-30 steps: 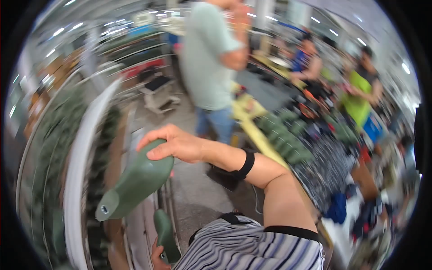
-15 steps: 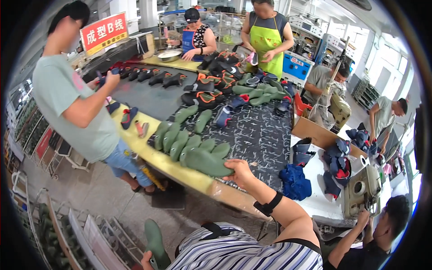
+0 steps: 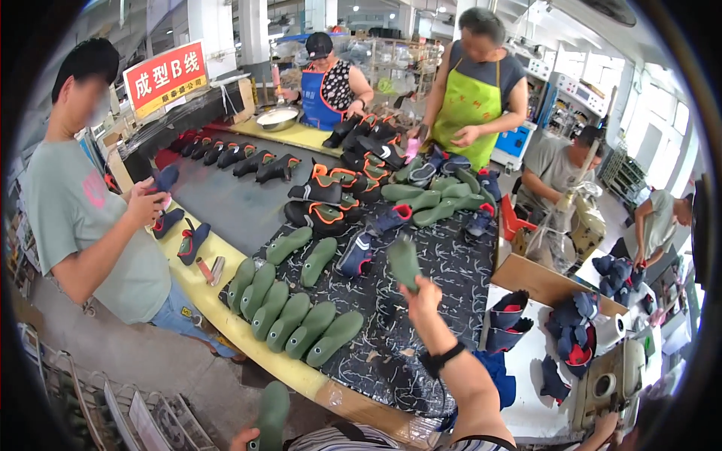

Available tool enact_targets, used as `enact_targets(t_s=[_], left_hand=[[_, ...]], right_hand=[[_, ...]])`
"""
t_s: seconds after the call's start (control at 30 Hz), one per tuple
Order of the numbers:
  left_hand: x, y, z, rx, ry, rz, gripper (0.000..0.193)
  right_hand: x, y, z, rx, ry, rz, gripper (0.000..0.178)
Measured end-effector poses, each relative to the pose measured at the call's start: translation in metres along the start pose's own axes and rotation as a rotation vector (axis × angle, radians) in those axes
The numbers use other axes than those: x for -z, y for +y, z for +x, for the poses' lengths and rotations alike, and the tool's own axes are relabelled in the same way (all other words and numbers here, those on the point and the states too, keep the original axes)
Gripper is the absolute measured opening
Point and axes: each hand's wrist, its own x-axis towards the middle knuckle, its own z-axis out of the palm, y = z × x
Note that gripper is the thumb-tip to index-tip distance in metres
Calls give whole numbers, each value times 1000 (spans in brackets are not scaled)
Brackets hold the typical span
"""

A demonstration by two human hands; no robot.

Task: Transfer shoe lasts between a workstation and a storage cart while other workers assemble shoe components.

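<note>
**Signs and Lettering in View**

A rectangular sign (image 3: 165, 79) is standing by the dark structure (image 3: 219, 104) at the far left end of the surface (image 3: 229, 184). Its red upper field is carrying one row of large white characters, among them a single Latin letter. Its yellow lower strip (image 3: 171, 97) is carrying one row of smaller dark characters. The lime apron (image 3: 472, 105) is showing small dark characters across the chest; the blue apron (image 3: 320, 109) is showing small pale marks. Both are appearing too small to read. The pale T-shirt (image 3: 64, 188) at left is bearing a pink print (image 3: 95, 188).
</note>
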Motion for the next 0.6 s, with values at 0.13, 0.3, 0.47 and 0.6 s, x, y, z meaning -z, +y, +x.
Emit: enact_targets(t_s=[0.13, 0.3, 0.47, 0.6], left_hand=[[-114, 63, -16, -8, -71, 98, 55], [-111, 51, -18, -21, -159, 176, 71], [-130, 47, -9, -27, -265, 197, 78], [-159, 41, 15, 71, -565, 318, 70]], right_hand=[[-68, -34, 107, 163, -337, 281, 24], [-98, -33, 102, 92, -510, -229, 31], [-39, 45, -39, -384, -774, -492, 43], [17, 50, -129, -465, -735, -531, 40]])
